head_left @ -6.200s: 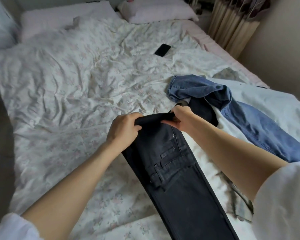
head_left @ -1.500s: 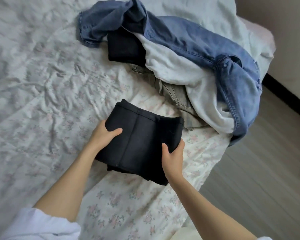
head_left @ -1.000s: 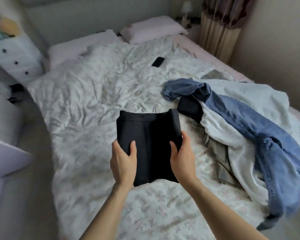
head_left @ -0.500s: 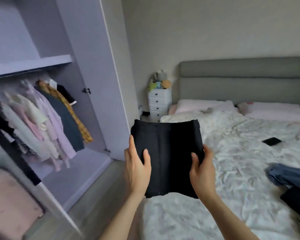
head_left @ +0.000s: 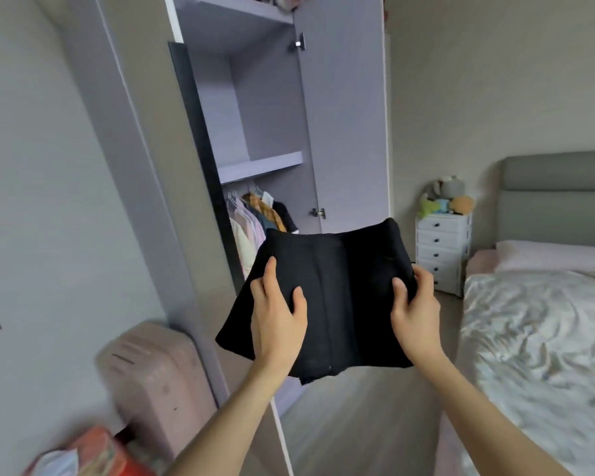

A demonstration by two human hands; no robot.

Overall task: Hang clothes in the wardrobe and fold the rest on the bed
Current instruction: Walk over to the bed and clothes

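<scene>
I hold the folded black trousers (head_left: 337,297) flat in the air in front of me. My left hand (head_left: 277,321) grips their left part, thumb on top and fingers underneath. My right hand (head_left: 414,310) grips the right edge the same way. Behind the bundle stands the open lilac wardrobe (head_left: 344,132), with a bare shelf (head_left: 260,166) at mid height. Below the shelf several hung clothes (head_left: 255,218) show on a rail. The bed (head_left: 536,338) with its crumpled floral cover lies at the right.
The wardrobe's open door (head_left: 145,201) juts toward me on the left. A pink suitcase (head_left: 155,383) stands against the wall below it. A white drawer chest (head_left: 442,252) with soft toys stands beside the grey headboard (head_left: 560,194). Grey wooden floor (head_left: 358,424) runs between wardrobe and bed.
I folded the black trousers on the bed, lifted the bundle with both hands and turned left from the bed to face the wardrobe. The grip of both hands is unchanged.
</scene>
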